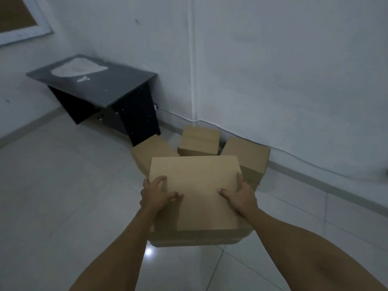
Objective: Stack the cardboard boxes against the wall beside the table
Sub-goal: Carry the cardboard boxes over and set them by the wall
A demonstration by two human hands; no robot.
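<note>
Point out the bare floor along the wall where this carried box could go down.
Bare floor lies along the wall right of the right-hand box. Crowded: three floor boxes cluster between it and the table. Both hands, left hand and right hand, grip the carried box.

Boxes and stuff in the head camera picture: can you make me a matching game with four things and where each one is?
Things
1. held box
2. dark table
3. middle box
4. pale cloth

Places
A. lying on top of the table
B. on the floor near the wall, past the held box
C. gripped by the left hand and the right hand
D. standing in the corner, left of the boxes

Pairs: 1-C, 2-D, 3-B, 4-A
</note>
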